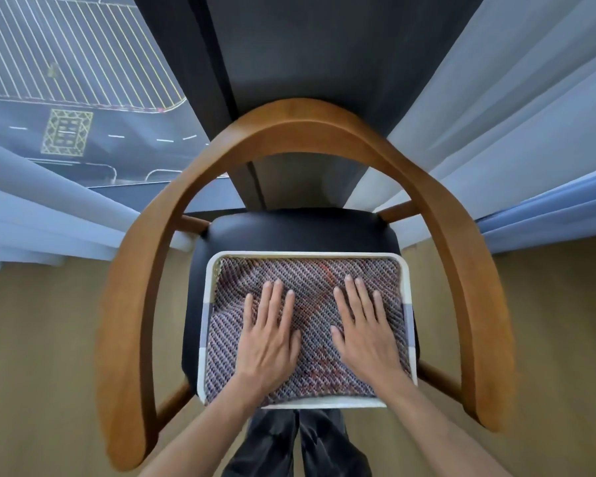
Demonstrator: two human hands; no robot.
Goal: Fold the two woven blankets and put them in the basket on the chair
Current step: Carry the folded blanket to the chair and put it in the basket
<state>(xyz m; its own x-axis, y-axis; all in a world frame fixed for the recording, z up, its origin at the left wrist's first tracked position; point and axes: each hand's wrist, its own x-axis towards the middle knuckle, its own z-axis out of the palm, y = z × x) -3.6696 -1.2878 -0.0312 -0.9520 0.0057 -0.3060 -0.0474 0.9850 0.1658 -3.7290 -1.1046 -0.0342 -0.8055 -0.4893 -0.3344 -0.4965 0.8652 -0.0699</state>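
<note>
A white rectangular basket (305, 255) rests on the black seat of a wooden armchair (296, 228). A folded woven blanket (310, 280), purple-grey with reddish patches, fills the basket to its rim. My left hand (269, 335) lies flat on the blanket's left half, fingers spread and pointing away from me. My right hand (365, 332) lies flat on the right half in the same way. Neither hand grips the cloth. Whether a second blanket lies underneath is hidden.
The chair's curved wooden armrest (324, 122) loops around the seat on both sides and behind it. Pale curtains (513, 132) hang behind, with a dark pillar (307, 63) between them and a window (66, 80) at the far left. Wooden floor (49, 356) surrounds the chair.
</note>
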